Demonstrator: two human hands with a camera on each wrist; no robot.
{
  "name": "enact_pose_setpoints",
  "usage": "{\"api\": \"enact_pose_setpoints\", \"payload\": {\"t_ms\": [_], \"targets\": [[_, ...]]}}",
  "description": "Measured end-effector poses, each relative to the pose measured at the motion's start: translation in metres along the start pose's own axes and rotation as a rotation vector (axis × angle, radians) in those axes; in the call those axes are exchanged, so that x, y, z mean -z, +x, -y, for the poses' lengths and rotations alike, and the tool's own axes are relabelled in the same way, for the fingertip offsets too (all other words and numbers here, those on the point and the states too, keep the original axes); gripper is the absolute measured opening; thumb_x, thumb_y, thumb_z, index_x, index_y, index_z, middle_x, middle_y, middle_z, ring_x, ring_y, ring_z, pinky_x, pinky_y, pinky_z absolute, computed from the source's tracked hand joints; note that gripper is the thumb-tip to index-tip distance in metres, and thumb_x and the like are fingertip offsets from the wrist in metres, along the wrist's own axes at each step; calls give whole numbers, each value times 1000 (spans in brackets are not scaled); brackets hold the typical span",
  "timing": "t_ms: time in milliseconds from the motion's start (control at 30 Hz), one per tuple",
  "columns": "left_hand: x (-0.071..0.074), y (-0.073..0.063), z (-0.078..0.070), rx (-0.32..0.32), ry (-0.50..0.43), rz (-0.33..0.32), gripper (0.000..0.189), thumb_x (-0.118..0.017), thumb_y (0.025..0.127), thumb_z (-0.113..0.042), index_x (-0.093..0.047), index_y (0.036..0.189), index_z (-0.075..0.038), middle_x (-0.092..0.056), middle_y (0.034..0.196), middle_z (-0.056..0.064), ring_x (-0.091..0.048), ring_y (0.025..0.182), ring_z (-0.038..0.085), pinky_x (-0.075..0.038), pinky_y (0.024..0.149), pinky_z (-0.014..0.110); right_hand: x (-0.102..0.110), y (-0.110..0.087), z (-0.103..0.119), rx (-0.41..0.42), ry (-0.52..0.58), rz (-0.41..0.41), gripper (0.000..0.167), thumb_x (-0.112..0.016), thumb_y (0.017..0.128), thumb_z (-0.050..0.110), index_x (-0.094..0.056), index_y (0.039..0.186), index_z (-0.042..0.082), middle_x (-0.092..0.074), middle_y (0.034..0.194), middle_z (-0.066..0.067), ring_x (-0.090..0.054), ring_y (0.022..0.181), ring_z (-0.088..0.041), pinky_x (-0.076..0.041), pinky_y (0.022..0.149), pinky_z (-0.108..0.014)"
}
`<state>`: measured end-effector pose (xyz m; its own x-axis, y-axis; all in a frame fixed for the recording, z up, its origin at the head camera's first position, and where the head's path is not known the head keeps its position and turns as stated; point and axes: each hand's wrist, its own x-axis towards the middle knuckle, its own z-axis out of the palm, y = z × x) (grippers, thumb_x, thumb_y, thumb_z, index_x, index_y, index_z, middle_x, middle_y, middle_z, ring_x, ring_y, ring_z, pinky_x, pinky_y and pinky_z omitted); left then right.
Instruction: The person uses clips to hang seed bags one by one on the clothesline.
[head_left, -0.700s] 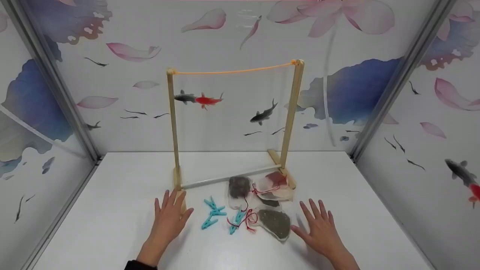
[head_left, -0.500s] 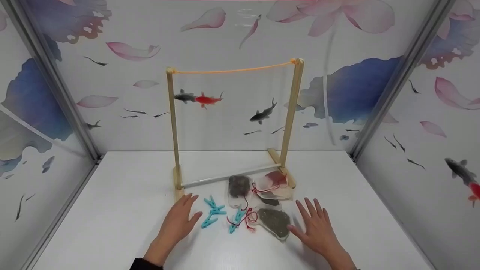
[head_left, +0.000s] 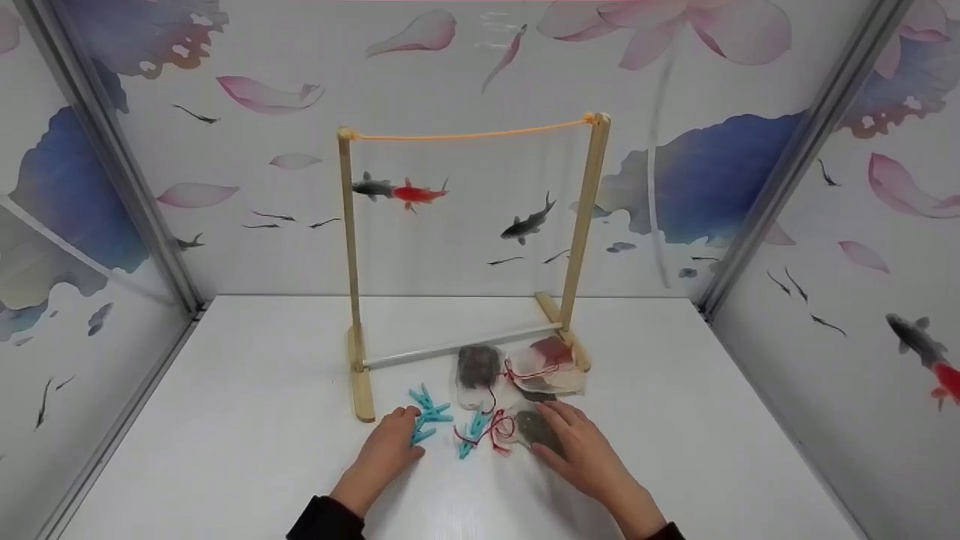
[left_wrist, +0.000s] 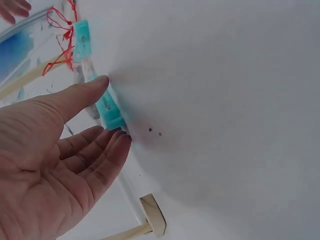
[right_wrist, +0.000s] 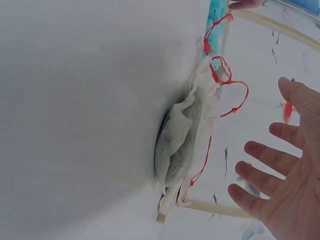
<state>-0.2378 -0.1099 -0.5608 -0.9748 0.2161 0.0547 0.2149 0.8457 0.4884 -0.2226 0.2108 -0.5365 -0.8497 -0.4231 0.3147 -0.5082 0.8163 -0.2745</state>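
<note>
Beside a small pile of turquoise clothespins (head_left: 433,410), my left hand (head_left: 386,446) has its fingertips at the left side of the pile. In the left wrist view, thumb and fingers of that hand (left_wrist: 50,160) are spread around one clothespin (left_wrist: 109,110), without a visible pinch. My right hand (head_left: 589,454) is over a drawstring pouch with dark green contents (head_left: 534,431), covering its right part. The right wrist view shows that hand (right_wrist: 285,175) with loosely extended fingers, apart from the gauzy pouch (right_wrist: 175,145). Another clothespin (head_left: 474,433) lies under red drawstrings (head_left: 501,431).
A wooden frame (head_left: 349,240) with an orange cord (head_left: 472,136) strung across its top stands behind. A dark-filled pouch (head_left: 478,366) and a reddish one (head_left: 553,351) lie at its lower bar (head_left: 420,356). Printed walls enclose the white table (head_left: 255,420).
My left hand has moved right to the clothespins, uncovering the frame's left foot. My right hand has come left over the green-filled pouch. The pouches and clothespins have not visibly shifted.
</note>
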Motion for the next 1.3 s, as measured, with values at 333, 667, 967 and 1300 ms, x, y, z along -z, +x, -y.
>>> {"api": "enact_pose_setpoints", "payload": {"t_ms": [333, 667, 967, 1300], "targets": [[13, -2, -4, -71, 62, -90, 23, -69, 85, 8, -67, 105, -1, -66, 98, 12, -66, 94, 29, -56, 83, 40, -2, 15, 20, 31, 32, 45, 40, -67, 95, 36, -61, 124, 10, -67, 114, -5, -63, 103, -19, -55, 89, -41], [47, 7, -45, -243, -263, -50, 22, -71, 91, -7, -69, 113, -6, -70, 105, 7, -68, 95, 21, -58, 84, 35, 9, 48, 46, 21, 57, 107, 38, -53, 99, 52, -54, 105, 15, -52, 83, 5, -46, 73, -8, -41, 63, -22], [59, 20, -75, -333, -359, -68, 24, -70, 92, -12, -71, 116, -10, -72, 107, 4, -70, 95, 18, -58, 81, 26, 33, 70, 49, 189, 153, -6, 31, -64, 98, 28, -61, 124, 11, -63, 112, -5, -65, 94, -19, -58, 85, -34], [63, 33, -83, -365, -372, -133, 24, -70, 93, -14, -71, 117, -12, -72, 109, 3, -69, 100, 18, -58, 83, 29, 50, 87, 43, 164, 380, -14, 29, -70, 94, 20, -65, 120, 9, -67, 110, -6, -63, 90, -17, -56, 74, -22]]}}
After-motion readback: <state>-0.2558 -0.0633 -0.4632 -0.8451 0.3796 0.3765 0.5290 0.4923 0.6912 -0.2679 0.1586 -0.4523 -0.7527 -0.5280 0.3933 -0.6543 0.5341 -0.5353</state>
